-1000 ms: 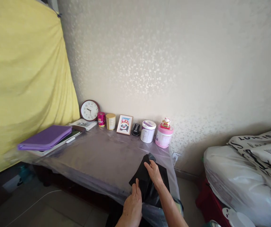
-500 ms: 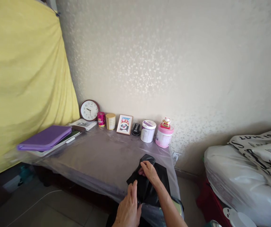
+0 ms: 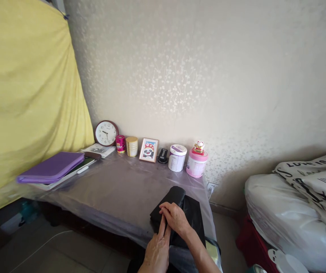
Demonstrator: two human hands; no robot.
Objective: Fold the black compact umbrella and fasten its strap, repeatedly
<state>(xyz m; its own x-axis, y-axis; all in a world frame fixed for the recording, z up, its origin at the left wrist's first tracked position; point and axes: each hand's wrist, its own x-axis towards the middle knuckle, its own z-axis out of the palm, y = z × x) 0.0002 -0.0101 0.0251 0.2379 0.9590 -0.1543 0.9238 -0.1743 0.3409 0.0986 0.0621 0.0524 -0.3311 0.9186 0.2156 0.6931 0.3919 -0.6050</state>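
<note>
A dark, thin black cloth item (image 3: pixel 193 216) with folded panels lies over the near right corner of the table. My left hand (image 3: pixel 159 248) rests at its near side, fingers stretched forward along the cloth. From the right, my right hand (image 3: pixel 176 218) reaches across it with bent fingers, closed over a fold. Its fingertips meet the tips of my left fingers. Part of the cloth is hidden beneath both hands. A dark strap (image 3: pixel 215 243) hangs at the table's right edge.
Along the wall stand a clock (image 3: pixel 106 133), a pink tin (image 3: pixel 120 144), a picture frame (image 3: pixel 149 150), a white tub (image 3: pixel 177 159) and a pink tub (image 3: pixel 196 165) topped by a figurine. A purple folder (image 3: pixel 50 167) lies left. A plastic-wrapped bundle (image 3: pixel 288 208) is at right.
My right hand has moved left and slightly nearer, so its fingertips now touch my left fingers. The far fold of the black cloth lies rounder and smoother.
</note>
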